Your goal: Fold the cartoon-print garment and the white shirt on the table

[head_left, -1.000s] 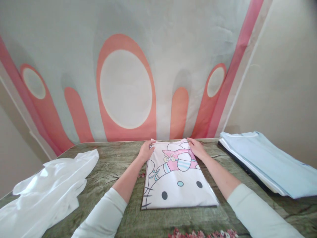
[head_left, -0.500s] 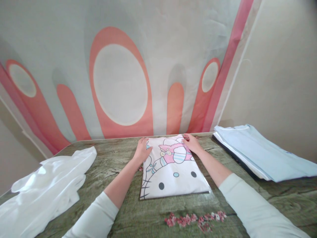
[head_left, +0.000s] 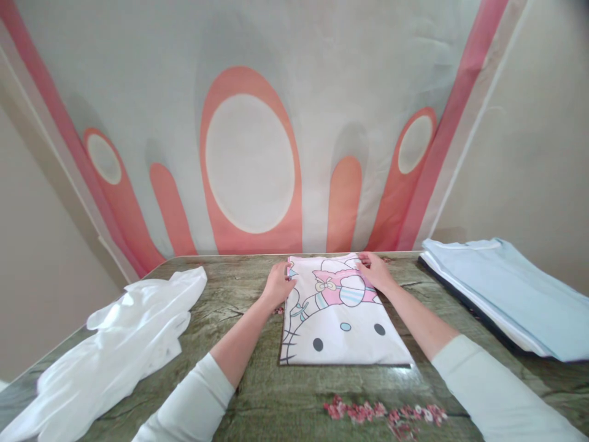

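A folded white shirt (head_left: 343, 325) with a pink cartoon cat print lies flat in the middle of the green wood-grain table (head_left: 230, 307). My left hand (head_left: 277, 285) rests on the shirt's far left corner, fingers curled over the edge. At the far right corner my right hand (head_left: 376, 270) has its fingers closed on the cloth. Both forearms reach forward in pale green sleeves.
A crumpled white garment (head_left: 129, 337) lies at the left. A stack of folded light blue and white clothes (head_left: 501, 294) sits at the right. A grey cloth with pink ovals (head_left: 251, 166) hangs behind the table's far edge. A flower pattern (head_left: 386, 414) marks the near table surface.
Both hands stay on the shirt's far corners. The left hand has slid slightly nearer along the left edge. The view shifted as my head moved.
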Available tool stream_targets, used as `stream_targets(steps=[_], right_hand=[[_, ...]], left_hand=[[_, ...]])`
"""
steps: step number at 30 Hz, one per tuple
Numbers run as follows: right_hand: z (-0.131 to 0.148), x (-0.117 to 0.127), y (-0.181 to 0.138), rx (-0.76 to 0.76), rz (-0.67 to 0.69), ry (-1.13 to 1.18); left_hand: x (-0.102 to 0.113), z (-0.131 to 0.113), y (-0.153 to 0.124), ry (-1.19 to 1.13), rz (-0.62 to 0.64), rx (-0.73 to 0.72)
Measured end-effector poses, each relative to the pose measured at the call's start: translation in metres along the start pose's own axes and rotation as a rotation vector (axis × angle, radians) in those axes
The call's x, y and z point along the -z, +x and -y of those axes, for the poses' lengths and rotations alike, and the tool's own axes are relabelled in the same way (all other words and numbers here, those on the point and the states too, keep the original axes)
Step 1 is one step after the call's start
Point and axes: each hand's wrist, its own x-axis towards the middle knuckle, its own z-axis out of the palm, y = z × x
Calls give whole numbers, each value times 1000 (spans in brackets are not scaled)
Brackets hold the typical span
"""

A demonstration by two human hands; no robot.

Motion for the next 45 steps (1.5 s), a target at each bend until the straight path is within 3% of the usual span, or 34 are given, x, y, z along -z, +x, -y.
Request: stream_targets(steps=[12, 16, 20, 27, 34, 40, 43, 45], right_hand=[[-16, -6, 12, -80, 2, 41], [-18, -8, 18, -104, 4, 12], [-8, -10, 17, -89, 10, -20], [12, -14, 10, -19, 54, -47], [16, -13, 8, -87, 47, -154], [13, 13, -2, -93, 235, -218], [24, 27, -10, -79, 318, -303], [38, 31, -16, -7, 262, -443]], left_hand=[[-13, 6, 54, -62, -100, 148], [-15, 8, 59, -17, -159, 212], [-15, 11, 58, -12, -129, 216], [-18, 13, 54, 7, -20, 81], [-12, 1, 37, 101, 17, -41], [9, -10, 6, 145, 85, -95], [14, -28, -9, 242, 124, -238], [9, -46, -17, 346, 217, -376]])
